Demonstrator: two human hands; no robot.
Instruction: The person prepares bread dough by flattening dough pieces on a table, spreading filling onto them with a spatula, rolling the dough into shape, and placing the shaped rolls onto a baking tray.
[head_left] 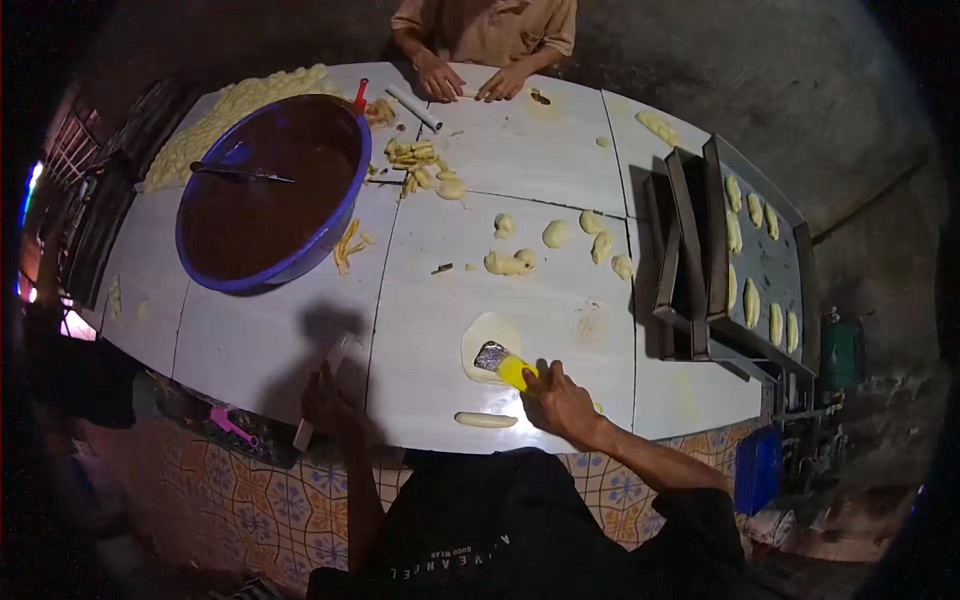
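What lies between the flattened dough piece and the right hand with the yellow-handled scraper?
Nothing visible does. The right hand holds the yellow-handled scraper, and its blade already rests on the flattened dough. The rolled dough piece lies nearer the table edge, apart. The left hand holds a pale stick farther left.

Right hand [560, 400] presses a yellow-handled scraper [500, 364] on flattened dough [484, 335].

Face of the person across the table [600, 290] cut off by the top edge
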